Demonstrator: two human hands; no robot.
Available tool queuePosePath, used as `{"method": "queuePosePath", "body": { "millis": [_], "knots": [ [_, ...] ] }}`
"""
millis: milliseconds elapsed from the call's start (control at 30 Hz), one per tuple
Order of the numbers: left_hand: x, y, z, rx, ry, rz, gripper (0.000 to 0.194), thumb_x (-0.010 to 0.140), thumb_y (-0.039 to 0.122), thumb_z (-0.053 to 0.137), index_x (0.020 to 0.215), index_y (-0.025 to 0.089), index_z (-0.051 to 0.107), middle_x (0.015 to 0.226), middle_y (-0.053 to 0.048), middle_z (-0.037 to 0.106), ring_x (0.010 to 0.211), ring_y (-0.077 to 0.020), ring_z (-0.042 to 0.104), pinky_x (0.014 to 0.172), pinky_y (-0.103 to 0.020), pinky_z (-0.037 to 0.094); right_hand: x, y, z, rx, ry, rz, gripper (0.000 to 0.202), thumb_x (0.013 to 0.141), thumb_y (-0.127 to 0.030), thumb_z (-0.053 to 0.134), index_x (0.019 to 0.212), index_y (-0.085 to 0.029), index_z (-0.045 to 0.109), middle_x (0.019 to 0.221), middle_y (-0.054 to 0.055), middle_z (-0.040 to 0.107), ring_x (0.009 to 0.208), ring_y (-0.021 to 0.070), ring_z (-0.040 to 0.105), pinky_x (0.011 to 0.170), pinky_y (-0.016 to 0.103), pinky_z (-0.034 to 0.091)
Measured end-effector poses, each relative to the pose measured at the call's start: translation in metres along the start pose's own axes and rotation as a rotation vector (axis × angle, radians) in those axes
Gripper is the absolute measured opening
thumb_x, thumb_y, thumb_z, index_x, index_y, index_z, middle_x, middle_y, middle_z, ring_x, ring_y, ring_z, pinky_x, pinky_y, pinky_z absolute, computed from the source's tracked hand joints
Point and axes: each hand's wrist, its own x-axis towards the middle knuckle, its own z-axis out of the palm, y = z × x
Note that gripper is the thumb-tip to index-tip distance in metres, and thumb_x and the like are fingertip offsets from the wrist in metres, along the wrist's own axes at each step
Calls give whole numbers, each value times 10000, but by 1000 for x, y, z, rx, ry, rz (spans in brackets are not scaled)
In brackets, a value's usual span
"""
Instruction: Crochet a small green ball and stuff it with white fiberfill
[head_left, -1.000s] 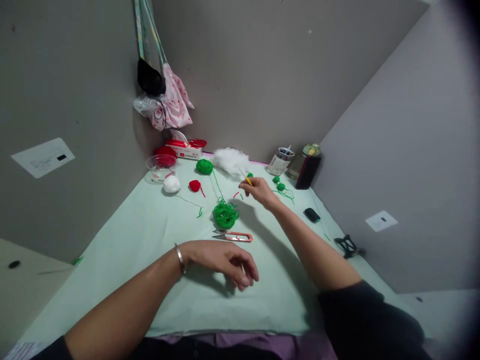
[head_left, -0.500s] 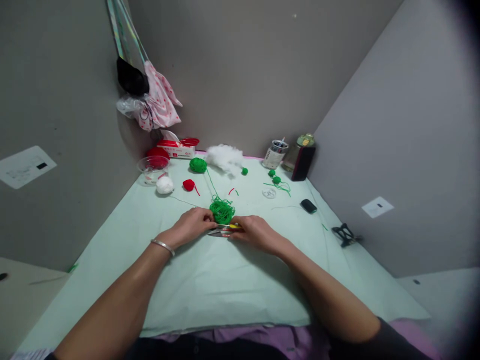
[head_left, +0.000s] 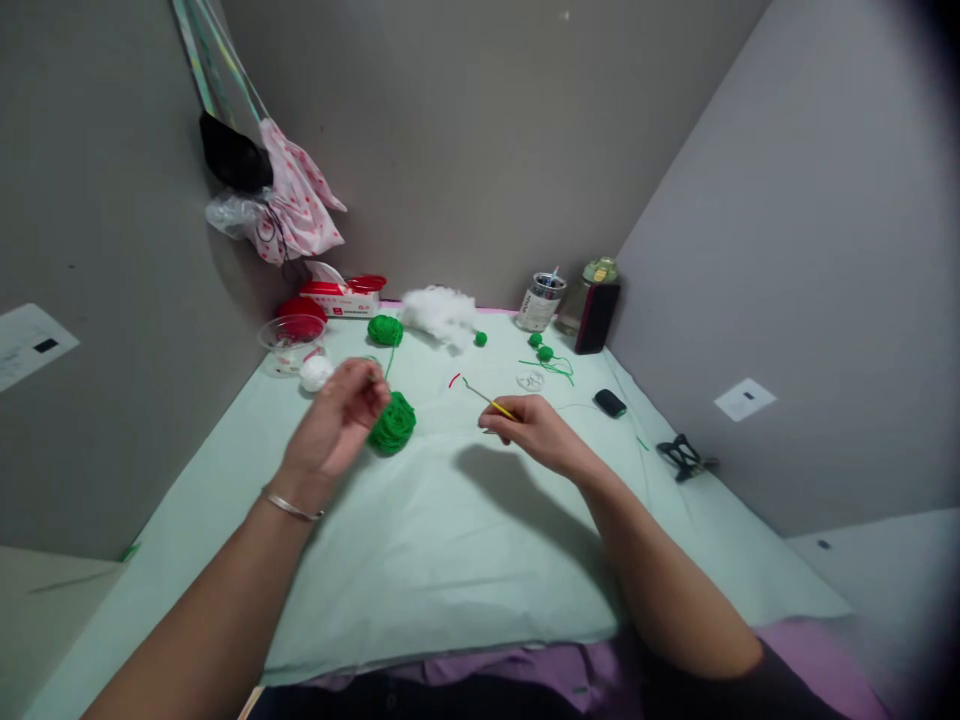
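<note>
My left hand (head_left: 334, 425) is raised above the cloth with its fingers curled in. What its fingertips hold, if anything, I cannot make out. Just right of it lies a bundle of green yarn (head_left: 394, 425), partly covered by the hand. A strand runs from the green yarn ball (head_left: 385, 330) down towards that bundle. In my right hand (head_left: 536, 430) is a crochet hook (head_left: 499, 408) with a yellow grip, its metal tip pointing up and left. A small glint of metal shows under the right fingers. Short red yarn (head_left: 454, 380) lies near the hook tip.
Behind are white stuffing (head_left: 441, 315), a tissue box (head_left: 341, 300), a clear tub (head_left: 289, 350) and a white yarn ball (head_left: 316, 373). To the right stand a can (head_left: 540, 303), bottle (head_left: 574, 310) and phone (head_left: 598, 318). Small green balls (head_left: 545, 353) and a black clip (head_left: 682, 457) lie nearby.
My hands have moved apart. The left has lifted and turned palm inward; the right has shifted right with the crochet hook. The green bundle lies further left and looks more compact.
</note>
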Motion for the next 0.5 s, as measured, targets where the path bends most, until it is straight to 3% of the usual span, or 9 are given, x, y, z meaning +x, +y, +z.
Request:
{"method": "queuePosePath", "body": {
  "millis": [67,133,167,300,500],
  "knots": [
    [-15,-11,21,99,-128,-41,217,873,402,792,808,211,714,735,1,649,670,-128,597,652,-257,519,1,-8,12,195,-55,-35,492,1035,-574,440,950,-182,725,712,-7,596,578,111,430,555,257,312],
    [-28,-24,37,230,-272,-59,153,870,328,789,800,193,766,691,-6,671,678,-146,617,686,-281,516,3,-11,24,551,-114,-45,556,965,-676,522,811,-168,686,612,-47,467,529,89,312,513,258,227],
    [-33,-30,43,295,-330,-55,146,877,307,773,790,189,777,708,-14,689,680,-153,619,682,-289,508,4,-11,30,617,-131,-48,571,929,-705,554,749,-172,656,570,-67,401,518,84,275,507,258,207],
    [-44,-46,49,537,-455,51,123,898,235,706,840,200,809,848,-47,753,775,-185,642,741,-324,489,9,-7,39,680,-132,-44,459,803,-616,739,791,-158,704,563,-74,434,536,80,307,532,251,241],
    [-45,-59,40,780,-563,180,208,991,250,602,936,201,796,951,-79,788,869,-220,695,791,-340,510,8,-7,32,665,-111,-56,290,761,-437,792,780,-148,765,647,-19,605,652,124,475,636,275,352]
  ]
}}
